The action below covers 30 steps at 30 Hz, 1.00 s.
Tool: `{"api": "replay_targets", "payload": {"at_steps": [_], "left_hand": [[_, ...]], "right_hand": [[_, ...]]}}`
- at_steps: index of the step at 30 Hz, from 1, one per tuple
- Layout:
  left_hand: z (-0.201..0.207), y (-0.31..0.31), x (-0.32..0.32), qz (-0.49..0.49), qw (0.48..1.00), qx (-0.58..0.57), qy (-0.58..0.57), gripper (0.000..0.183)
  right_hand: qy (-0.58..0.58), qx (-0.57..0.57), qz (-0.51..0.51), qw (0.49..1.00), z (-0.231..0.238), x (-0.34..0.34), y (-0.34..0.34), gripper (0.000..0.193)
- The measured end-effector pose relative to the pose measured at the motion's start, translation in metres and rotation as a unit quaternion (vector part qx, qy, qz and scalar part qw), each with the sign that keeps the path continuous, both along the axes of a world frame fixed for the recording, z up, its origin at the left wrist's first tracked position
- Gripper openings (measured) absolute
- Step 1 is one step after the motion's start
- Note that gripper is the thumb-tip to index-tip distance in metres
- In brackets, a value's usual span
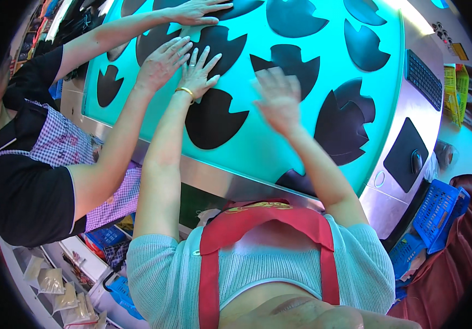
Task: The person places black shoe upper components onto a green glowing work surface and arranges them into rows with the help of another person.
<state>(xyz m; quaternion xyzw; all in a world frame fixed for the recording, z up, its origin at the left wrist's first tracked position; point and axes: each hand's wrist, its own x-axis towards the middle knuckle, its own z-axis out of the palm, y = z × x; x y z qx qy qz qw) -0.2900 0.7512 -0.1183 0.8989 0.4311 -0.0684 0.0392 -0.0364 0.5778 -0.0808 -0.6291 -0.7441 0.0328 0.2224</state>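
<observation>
Several dark, flat, notched pieces, leather-like, lie spread on a glowing turquoise tabletop (263, 145). My left hand (197, 75), with a ring and a gold-coloured bracelet, rests flat with fingers spread at the lower edge of one dark piece (225, 46). Just below it is another notched piece (214, 126). My right hand (279, 101) is blurred by motion, its fingers stretched out over the near edge of a third piece (304, 68); whether it touches cannot be made out. Neither hand grips anything. Overlapping dark pieces (337, 131) lie to its right.
A co-worker in a checked apron stands at left, one hand (162, 63) beside my left hand, the other hand (200, 11) farther back. On the table's right border are a keyboard (425, 80), mouse pad (400, 148) and mouse (416, 162). Blue baskets (436, 211) stand at lower right.
</observation>
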Motion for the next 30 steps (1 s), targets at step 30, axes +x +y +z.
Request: {"api": "replay_targets", "payload": {"at_steps": [30], "left_hand": [[0.031, -0.278, 0.263, -0.110, 0.959, -0.062, -0.255, 0.080]], "right_hand": [[-0.005, -0.155, -0.167, 0.974, -0.047, 0.153, -0.131, 0.064]]}}
